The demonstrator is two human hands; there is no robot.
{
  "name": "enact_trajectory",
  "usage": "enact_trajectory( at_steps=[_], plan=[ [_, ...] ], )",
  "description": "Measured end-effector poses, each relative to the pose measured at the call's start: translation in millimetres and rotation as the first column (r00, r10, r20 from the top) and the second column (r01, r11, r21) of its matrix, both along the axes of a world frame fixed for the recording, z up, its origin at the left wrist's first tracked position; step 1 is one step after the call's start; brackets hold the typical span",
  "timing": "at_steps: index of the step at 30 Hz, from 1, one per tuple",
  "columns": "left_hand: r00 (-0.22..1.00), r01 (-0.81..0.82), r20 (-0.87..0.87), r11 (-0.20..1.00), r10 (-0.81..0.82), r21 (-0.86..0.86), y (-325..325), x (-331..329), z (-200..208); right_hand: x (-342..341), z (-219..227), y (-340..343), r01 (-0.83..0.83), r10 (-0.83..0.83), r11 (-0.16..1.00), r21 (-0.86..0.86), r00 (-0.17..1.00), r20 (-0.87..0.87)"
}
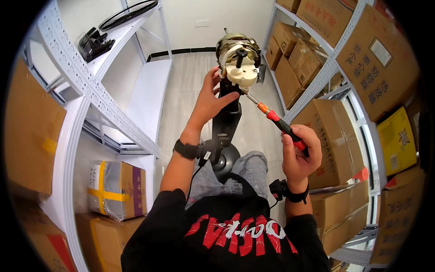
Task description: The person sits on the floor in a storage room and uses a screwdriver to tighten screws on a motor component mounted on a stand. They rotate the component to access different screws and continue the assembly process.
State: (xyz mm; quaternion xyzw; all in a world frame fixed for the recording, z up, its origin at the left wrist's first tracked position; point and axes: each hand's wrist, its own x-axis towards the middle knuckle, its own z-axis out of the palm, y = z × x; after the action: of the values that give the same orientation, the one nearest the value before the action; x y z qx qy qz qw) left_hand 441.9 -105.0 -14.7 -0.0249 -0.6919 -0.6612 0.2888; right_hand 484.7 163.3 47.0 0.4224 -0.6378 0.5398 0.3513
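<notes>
Evidently, the left hand (pixel 209 100) reaches up with wrist cocked, its grip clamped on the black rectangular column (pixel 226 121) just below a cream-and-metal fan motor (pixel 241 72), thumb across the front. The right hand (pixel 302 147), palm turned inward, has its grip closed around a red-and-black-handled screwdriver (pixel 274 117), whose slanting shaft reaches the column's right side under the motor; whether the tip sits in a screw I cannot tell. The column rises from a round black base (pixel 228 162) on the pale floor (pixel 190 84), between the side shelves' inner edges. Brown cardboard boxes (pixel 333 136) crowd the right shelves, and a yellow-taped silver-and-brown carton (pixel 118 189) stands on the lower left shelf; their contents are hidden.
</notes>
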Motion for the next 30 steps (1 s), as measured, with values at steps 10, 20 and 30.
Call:
enact_trajectory(
  at_steps=[10,20,30],
  plan=[
    [0.994,0.102,0.037,0.995,-0.102,-0.016,8,-12,3,0,-6,-11,-0.005,0.005,1.0,-0.009,0.999,-0.037],
    [0.994,-0.046,0.09,0.993,0.056,-0.106,24,1,10,3,-20,-23,0.12,-0.113,0.992,0.05,0.985,-0.129],
    [0.995,-0.023,0.086,0.967,0.046,-0.254,5,0,-5,-1,-15,-24,0.083,-0.075,0.994,0.069,0.991,-0.114]
  ],
)
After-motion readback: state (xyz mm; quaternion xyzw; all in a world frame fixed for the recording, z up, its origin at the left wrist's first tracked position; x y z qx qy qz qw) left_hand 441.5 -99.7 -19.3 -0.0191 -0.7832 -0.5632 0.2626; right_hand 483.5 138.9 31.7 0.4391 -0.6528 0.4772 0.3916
